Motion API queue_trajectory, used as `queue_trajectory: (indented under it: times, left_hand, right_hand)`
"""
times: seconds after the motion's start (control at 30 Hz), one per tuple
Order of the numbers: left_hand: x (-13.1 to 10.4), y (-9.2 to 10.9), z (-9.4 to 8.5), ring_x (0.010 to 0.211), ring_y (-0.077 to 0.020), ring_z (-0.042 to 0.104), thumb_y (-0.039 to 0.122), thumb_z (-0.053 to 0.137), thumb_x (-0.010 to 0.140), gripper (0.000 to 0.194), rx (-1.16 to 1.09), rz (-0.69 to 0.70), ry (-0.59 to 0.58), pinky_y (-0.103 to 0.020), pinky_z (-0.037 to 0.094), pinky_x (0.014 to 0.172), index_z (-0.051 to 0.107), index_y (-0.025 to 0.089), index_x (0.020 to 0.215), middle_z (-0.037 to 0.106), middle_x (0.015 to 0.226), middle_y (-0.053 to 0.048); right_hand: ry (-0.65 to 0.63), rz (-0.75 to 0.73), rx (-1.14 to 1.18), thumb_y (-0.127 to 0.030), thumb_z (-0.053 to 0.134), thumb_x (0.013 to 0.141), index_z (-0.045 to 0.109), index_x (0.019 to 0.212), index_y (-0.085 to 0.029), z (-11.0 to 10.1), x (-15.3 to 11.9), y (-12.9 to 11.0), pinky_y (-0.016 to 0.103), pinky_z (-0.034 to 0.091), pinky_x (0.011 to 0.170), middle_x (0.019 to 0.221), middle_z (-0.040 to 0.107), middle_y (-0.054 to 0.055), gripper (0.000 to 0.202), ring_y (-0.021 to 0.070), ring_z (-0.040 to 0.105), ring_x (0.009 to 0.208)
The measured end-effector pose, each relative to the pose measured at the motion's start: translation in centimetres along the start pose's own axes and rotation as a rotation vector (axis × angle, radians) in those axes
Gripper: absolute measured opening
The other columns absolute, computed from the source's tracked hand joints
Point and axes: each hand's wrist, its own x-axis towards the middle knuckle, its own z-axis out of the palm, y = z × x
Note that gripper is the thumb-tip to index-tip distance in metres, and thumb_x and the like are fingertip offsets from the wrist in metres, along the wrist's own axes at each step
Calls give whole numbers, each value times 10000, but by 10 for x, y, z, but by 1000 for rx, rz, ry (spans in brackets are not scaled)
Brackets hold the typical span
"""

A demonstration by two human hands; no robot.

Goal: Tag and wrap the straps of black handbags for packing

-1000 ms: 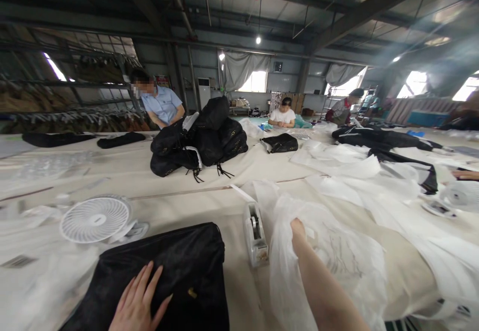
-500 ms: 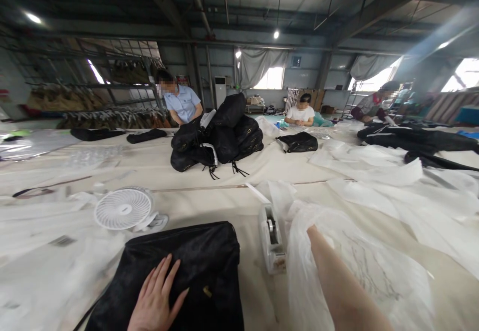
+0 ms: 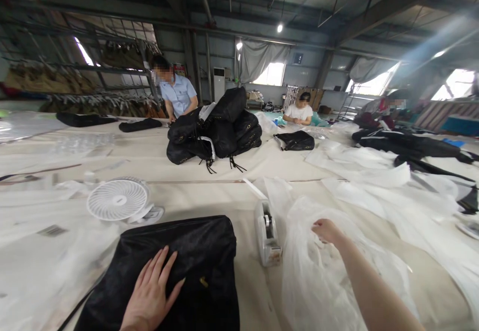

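My left hand [image 3: 155,283] lies flat on a black bag [image 3: 209,251] with a small gold fitting, its fingers stretched out. At the mouth of a translucent plastic bag [image 3: 310,281] is my right hand [image 3: 326,231], its fingers curled together. What they pinch, if anything, is too small to make out. Pale contents show faintly through the plastic. Between the two bags stands a tape dispenser [image 3: 267,233].
A white clip fan [image 3: 118,199] lies behind the black bag. Farther back is a heap of black bags [image 3: 220,131]. White wrapping sheets [image 3: 359,161] spread to the right. Several co-workers, one in a blue shirt [image 3: 177,94], are across the table.
My right hand has come up out of the plastic bag, where its fingers were hidden, and now shows at the opening. My left hand stays on the black bag. The view has shifted slightly.
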Motion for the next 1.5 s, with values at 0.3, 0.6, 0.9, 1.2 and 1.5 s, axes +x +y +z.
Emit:
queue_trajectory:
  times: [0.3,0.6,0.9,1.2,1.5]
  left_hand:
    - [4,3,-3,1295,-348,434,539,460,833,720,-60,-3,36,-510,292,1089,364,132,1420,400,1460,-200]
    - [1,0,0,1297,-341,438,560,488,814,724,-75,6,50,-501,305,1090,417,123,1387,405,1461,-202]
    - [1,-1,-4,1296,-351,454,495,584,775,705,-201,-23,30,-520,383,1057,454,125,1360,448,1432,-201]
    - [26,72,-125,1059,-203,632,350,665,780,348,-1154,-312,-397,-328,488,985,655,222,1103,682,1137,-67]
    - [-15,68,-126,835,-179,654,375,727,701,339,-1640,-831,-427,-279,502,785,664,135,931,708,917,-76]
  right_hand:
    - [-282,264,-32,-527,661,714,695,1010,-177,-43,-39,53,303,505,532,914,726,105,459,197,648,614]
    - [-108,173,150,-293,678,511,684,803,-194,-55,-44,68,325,538,653,723,723,57,308,228,674,715]
    - [-136,121,728,-270,835,444,703,890,-182,-73,-108,-15,404,501,979,969,739,93,474,286,668,1016]
    - [-490,139,653,-499,787,627,680,929,-195,61,-229,-120,234,448,448,645,672,11,442,152,614,544]
    - [-818,-58,373,-550,614,761,621,900,-200,166,-300,-147,213,351,423,520,599,-31,376,102,467,434]
